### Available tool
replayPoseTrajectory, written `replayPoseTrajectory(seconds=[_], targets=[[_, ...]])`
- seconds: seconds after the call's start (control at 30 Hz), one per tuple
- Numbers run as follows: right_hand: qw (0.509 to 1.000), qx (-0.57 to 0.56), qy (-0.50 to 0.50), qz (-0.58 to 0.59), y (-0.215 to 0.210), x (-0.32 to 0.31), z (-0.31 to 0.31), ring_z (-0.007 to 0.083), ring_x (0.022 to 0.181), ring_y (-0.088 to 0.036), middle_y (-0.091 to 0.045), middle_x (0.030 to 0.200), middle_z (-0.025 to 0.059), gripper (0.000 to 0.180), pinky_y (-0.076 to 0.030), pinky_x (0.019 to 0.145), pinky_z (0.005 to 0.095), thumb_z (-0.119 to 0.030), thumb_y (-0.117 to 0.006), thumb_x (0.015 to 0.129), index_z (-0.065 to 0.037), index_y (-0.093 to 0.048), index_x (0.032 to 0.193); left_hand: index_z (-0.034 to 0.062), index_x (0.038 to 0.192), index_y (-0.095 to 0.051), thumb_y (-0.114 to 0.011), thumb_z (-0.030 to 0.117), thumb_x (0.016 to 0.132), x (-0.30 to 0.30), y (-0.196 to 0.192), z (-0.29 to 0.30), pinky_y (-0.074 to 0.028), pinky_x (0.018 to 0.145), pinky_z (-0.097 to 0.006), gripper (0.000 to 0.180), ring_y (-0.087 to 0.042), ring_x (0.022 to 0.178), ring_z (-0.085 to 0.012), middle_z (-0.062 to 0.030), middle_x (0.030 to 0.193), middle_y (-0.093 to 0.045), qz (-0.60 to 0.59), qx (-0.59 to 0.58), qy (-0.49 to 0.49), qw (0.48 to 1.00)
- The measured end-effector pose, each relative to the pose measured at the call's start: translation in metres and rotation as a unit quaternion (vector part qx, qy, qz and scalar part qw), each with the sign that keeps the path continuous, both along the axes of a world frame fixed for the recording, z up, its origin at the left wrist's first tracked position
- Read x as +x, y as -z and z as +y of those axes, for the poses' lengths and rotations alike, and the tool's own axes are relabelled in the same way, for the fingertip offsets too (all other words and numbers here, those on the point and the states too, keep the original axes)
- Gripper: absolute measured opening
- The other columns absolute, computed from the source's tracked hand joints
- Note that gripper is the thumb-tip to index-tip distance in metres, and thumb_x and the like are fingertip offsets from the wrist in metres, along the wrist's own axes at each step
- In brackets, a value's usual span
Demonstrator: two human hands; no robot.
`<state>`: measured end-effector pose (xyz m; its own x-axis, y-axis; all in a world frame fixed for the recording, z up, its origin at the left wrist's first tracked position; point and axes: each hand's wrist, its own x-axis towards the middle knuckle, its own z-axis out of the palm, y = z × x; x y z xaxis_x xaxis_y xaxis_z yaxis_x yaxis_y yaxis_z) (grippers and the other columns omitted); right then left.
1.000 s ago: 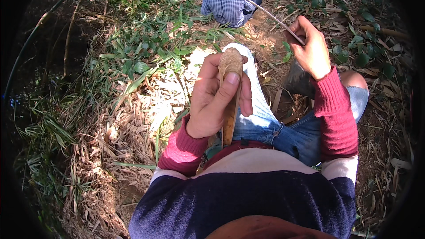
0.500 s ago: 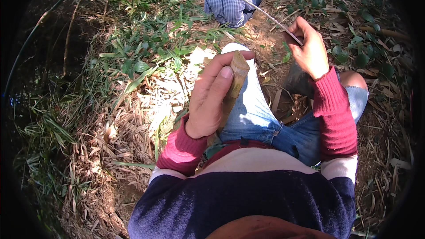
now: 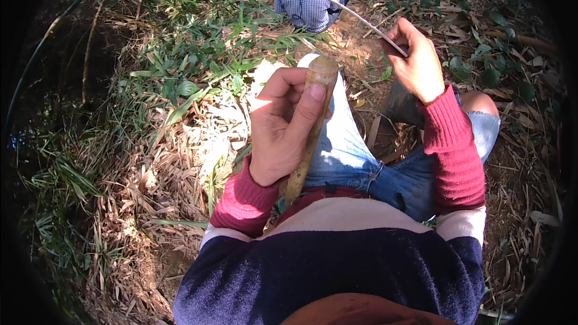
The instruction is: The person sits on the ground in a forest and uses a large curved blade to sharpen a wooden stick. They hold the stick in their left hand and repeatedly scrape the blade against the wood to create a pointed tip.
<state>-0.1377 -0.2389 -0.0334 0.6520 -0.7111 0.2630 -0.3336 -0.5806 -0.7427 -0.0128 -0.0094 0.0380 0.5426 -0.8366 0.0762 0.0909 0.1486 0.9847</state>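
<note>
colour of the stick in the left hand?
Pale tan, a bamboo-like stick, held by the left hand. Head view, the only one, shows it.

Left hand (image 3: 283,126) grips wooden handle (image 3: 310,129); right hand (image 3: 418,63) pinches thin strip (image 3: 337,3).

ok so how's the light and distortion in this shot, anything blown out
Head view: hard sun, the dry leaf litter left of the left hand is blown out; a black fisheye rim darkens the corners; the thin strip in the right hand looks bowed.
</note>
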Motion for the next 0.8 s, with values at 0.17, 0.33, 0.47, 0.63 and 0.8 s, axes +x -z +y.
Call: replayPoseTrajectory(seconds=[0.17,0.33,0.47,0.63,0.8], targets=[[1.000,0.010,-0.004,0.004,0.001,0.000,0.001,0.0390,0.080,-0.068,-0.068,0.080,0.0165,0.021,-0.051,0.069,0.0440,-0.009,-0.067,0.080,-0.007,-0.055,0.096,-0.0018,0.116,-0.057,-0.062,0.013,0.102,0.002,0.005,0.002,-0.049,0.072,-0.025,0.021,-0.061,0.080,-0.0095,-0.0061,0.094,-0.067,-0.010,-0.002,-0.012,1.000],[1.000,0.010,-0.014,-0.002,0.003,0.001,0.001,0.0383,0.079,-0.069,-0.068,0.079,0.0167,0.021,-0.051,0.069,0.0438,-0.008,-0.067,0.080,-0.007,-0.055,0.097,-0.0006,0.115,-0.057,-0.062,0.016,0.102,0.002,0.006,0.003,-0.049,0.071,-0.025,0.021,-0.061,0.079,-0.0097,-0.0059,0.092,-0.067,0.001,0.006,-0.020,1.000],[1.000,0.014,-0.015,-0.001,0.003,0.000,0.002,0.0374,0.080,-0.069,-0.068,0.079,0.0160,0.021,-0.052,0.070,0.0436,-0.008,-0.067,0.080,-0.007,-0.056,0.097,0.0002,0.117,-0.056,-0.059,0.020,0.104,0.003,0.005,0.004,-0.049,0.071,-0.024,0.024,-0.060,0.078,-0.0089,-0.0053,0.092,-0.067,0.020,0.023,-0.015,0.999],[1.000,0.012,-0.012,0.005,0.001,0.001,0.003,0.0370,0.081,-0.070,-0.069,0.081,0.0152,0.020,-0.052,0.071,0.0433,-0.008,-0.068,0.080,-0.007,-0.056,0.096,0.0005,0.123,-0.055,-0.058,0.020,0.104,0.007,0.009,0.003,-0.047,0.070,-0.022,0.027,-0.056,0.076,-0.0064,-0.0023,0.094,-0.064,0.062,0.023,0.031,0.997],[1.000,0.017,-0.016,0.005,0.001,0.000,0.003,0.0368,0.082,-0.070,-0.070,0.082,0.0150,0.021,-0.052,0.071,0.0428,-0.008,-0.068,0.080,-0.007,-0.055,0.097,0.0009,0.131,-0.055,-0.059,0.021,0.103,0.006,0.011,0.002,-0.041,0.069,-0.020,0.034,-0.050,0.079,-0.0040,0.0026,0.094,-0.059,-0.056,0.022,0.078,0.995]])
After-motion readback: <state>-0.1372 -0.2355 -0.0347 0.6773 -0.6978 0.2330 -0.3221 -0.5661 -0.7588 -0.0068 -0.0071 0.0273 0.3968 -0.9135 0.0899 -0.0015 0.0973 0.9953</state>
